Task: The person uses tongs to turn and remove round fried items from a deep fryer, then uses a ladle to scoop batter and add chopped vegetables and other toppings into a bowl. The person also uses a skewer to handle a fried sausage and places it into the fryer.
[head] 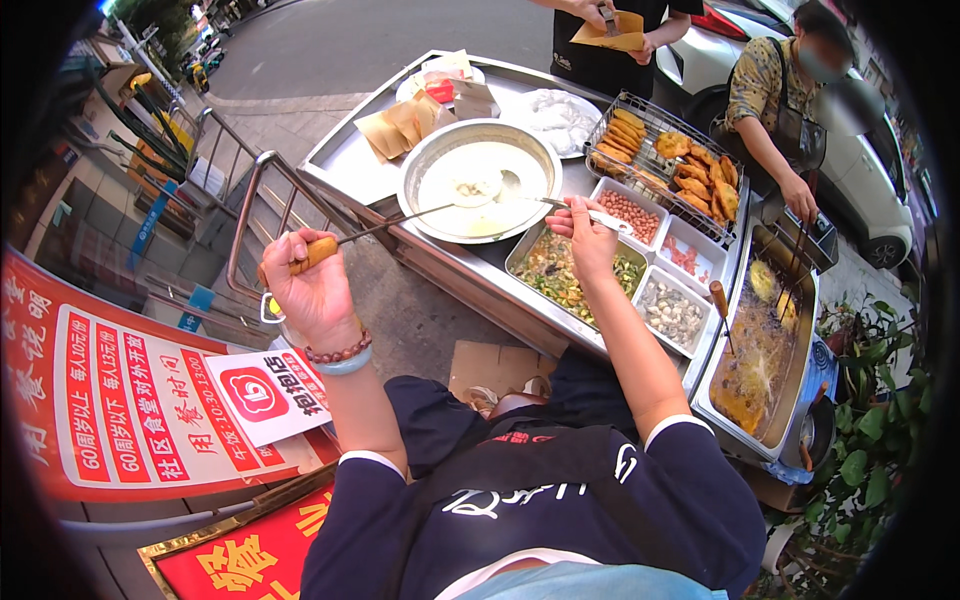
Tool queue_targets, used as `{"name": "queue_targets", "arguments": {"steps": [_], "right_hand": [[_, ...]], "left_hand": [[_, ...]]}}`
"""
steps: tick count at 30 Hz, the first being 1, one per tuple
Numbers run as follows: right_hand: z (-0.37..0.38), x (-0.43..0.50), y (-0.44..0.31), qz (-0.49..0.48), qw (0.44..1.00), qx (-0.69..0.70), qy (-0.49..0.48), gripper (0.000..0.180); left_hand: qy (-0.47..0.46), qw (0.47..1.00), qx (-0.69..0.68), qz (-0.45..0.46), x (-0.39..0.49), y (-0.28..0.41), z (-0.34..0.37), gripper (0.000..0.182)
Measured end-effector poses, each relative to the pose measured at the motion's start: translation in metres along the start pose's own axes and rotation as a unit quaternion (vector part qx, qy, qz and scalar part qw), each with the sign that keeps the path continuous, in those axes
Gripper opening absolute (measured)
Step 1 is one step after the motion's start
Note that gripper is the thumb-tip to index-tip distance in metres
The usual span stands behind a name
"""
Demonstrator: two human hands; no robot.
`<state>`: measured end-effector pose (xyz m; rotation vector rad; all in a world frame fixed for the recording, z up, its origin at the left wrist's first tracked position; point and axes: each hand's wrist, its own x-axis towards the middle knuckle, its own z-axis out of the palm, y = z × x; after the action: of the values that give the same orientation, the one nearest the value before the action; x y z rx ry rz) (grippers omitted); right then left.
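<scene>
My left hand (pixel 311 289) is wrapped around the wooden handle of a long-stemmed metal ladle (pixel 397 223). Its head, carrying pale batter (pixel 474 187), is over or in the white batter of a wide steel bowl (pixel 553 154). In my right hand (pixel 589 244) is a metal spoon (pixel 510 184) with a white handle, its tip beside the ladle head. Whether the two touch I cannot tell. Below my right hand lies a steel tray of chopped vegetables (pixel 551 281). White trays of peanuts (pixel 628 214), reddish pieces (pixel 682 257) and greyish shellfish-like pieces (pixel 670 309) stand to its right.
Hot oil bubbles in a deep fryer (pixel 750 382) at right, with another wooden-handled tool (pixel 720 304) at its edge. A person's hand (pixel 799 199) works chopsticks there. Fried cakes fill a wire rack (pixel 731 232). Another person holds a paper bag (pixel 611 34). Paper bags (pixel 401 127) lie behind the bowl.
</scene>
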<state>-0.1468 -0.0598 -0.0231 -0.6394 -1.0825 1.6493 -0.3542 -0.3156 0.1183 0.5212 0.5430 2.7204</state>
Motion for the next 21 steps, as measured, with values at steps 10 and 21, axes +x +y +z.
{"name": "queue_targets", "arguments": {"steps": [10,21], "right_hand": [[-0.017,-0.004,-0.057,-0.042,0.997,-0.06,-0.002,0.026],[0.031,0.016,-0.049,-0.317,0.864,-0.299,-0.254,0.014]], "left_hand": [[-0.008,0.999,0.023,0.027,-0.004,0.002,-0.015,0.014],[-0.022,0.999,0.042,0.021,-0.007,0.002,-0.023,0.01]]}}
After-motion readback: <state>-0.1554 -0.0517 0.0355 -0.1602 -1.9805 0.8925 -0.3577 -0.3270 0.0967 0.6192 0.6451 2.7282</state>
